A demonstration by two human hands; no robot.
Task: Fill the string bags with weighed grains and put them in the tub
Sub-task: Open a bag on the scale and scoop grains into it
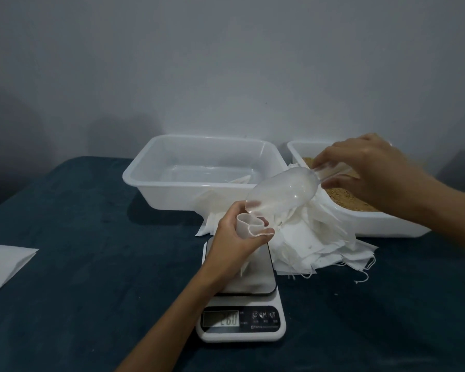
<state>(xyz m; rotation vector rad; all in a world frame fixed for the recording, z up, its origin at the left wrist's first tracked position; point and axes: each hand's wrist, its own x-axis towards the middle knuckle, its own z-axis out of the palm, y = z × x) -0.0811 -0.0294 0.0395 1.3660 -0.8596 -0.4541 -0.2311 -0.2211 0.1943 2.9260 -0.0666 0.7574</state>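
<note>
Holding string bag [249, 228] in left grip [236, 237] | right grip [371, 170] tilts scoop [282, 190] above it

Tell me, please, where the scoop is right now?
In the head view, the scoop is right of centre, tilted over the bag in the left hand, its handle in the right hand.

I seem to be at home, working at a table [65, 264] under a dark teal cloth against a bare grey wall [199, 63]. A small kitchen scale [240, 312] sits at lower centre, with plastic tubs [151, 167] behind it.
</note>
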